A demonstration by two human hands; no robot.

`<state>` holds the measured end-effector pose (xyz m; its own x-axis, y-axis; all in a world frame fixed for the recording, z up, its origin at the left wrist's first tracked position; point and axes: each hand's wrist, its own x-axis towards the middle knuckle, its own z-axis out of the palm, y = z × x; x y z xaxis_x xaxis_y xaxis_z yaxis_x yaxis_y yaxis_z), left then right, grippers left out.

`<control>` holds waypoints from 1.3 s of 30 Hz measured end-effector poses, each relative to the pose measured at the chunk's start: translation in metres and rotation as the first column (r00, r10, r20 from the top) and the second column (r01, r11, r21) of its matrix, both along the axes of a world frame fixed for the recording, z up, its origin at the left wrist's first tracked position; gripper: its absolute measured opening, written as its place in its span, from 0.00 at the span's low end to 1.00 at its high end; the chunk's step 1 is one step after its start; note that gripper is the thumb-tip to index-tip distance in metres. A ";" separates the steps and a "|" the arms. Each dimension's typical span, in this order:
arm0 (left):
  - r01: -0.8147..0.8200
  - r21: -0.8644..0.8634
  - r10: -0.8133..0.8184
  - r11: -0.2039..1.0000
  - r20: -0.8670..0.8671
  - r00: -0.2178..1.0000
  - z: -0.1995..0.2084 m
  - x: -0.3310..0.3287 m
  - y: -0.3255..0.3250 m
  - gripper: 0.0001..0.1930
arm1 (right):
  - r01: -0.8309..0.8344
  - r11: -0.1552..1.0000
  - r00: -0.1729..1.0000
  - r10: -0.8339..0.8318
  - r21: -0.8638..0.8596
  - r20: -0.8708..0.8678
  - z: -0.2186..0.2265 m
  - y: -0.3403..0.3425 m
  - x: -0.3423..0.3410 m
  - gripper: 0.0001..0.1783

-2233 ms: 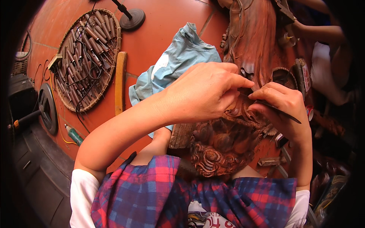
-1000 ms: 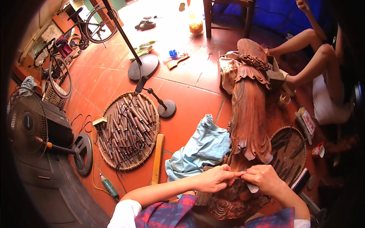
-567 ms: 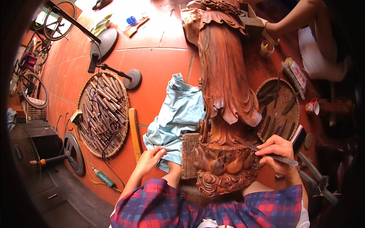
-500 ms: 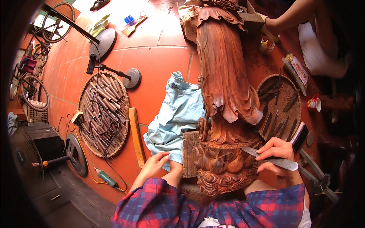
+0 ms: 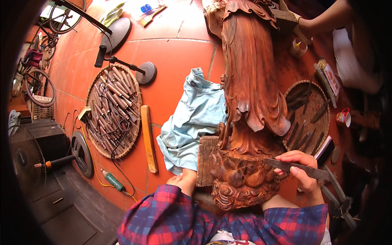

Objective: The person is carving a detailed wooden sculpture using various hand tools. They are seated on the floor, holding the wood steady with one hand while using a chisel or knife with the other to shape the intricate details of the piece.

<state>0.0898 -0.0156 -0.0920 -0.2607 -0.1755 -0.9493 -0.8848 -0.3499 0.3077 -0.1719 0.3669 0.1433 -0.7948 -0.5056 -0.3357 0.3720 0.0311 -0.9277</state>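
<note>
1. The right hand [image 5: 307, 180] is closed on a flat grey blade [image 5: 315, 171], the thumb on the near side and the fingers on the far side.
2. The blade's narrow end points left, over the right edge of the carving's base [image 5: 245, 173]; I cannot tell whether it touches.
3. The left hand [image 5: 175, 180] rests against the bare leg [image 5: 188, 182], just below the cloth [image 5: 192, 118]. Its fingers are partly hidden, so I cannot tell how far open it is.
4. The two hands are well apart, with the base between them.
5. The carving [image 5: 253, 77], reddish-brown wood, lies lengthwise away from the person, with its scrolled base nearest, between the legs.
6. A rough block [image 5: 206, 161] stands just left of the base, and the pale blue cloth spreads beyond it on the tiled floor [image 5: 175, 57].
7. Right of the carving, a round tray [image 5: 322, 124] holds dark blades; a red cup [image 5: 344, 118] stands beside it.
8. On the left, a second tray [image 5: 139, 96] is full of wooden-handled tools [image 5: 116, 104], with a yellowish stick [image 5: 148, 139] near its right rim.
</note>
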 end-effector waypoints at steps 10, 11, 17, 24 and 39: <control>0.104 0.014 -0.104 0.994 -0.037 0.994 0.018 -0.007 0.003 0.14 | -0.121 0.990 0.960 0.136 -0.077 0.244 -0.042 0.009 0.022 0.12; 0.109 0.025 -0.108 0.994 -0.033 0.994 0.017 -0.008 0.005 0.14 | -0.137 0.989 0.964 0.146 -0.056 0.220 -0.041 0.008 0.019 0.12; 0.138 0.029 -0.138 0.990 -0.024 0.990 0.023 -0.011 0.002 0.14 | -0.180 0.983 0.972 0.174 0.021 0.158 -0.047 0.011 0.015 0.10; 0.165 0.027 -0.164 0.986 -0.017 0.986 0.029 -0.012 0.001 0.14 | -0.172 0.985 0.970 0.166 0.019 0.180 -0.047 0.007 0.007 0.09; 0.178 0.034 -0.177 0.983 -0.024 0.984 0.031 -0.018 -0.002 0.13 | -0.206 0.970 0.949 0.230 0.128 -0.213 -0.005 -0.019 -0.079 0.09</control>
<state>0.0722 -0.0175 -0.0608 -0.3041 -0.0905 -0.9483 -0.9274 -0.1993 0.3165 -0.2507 0.3478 0.1382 -0.7297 -0.6472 -0.2204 0.1274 0.1880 -0.9739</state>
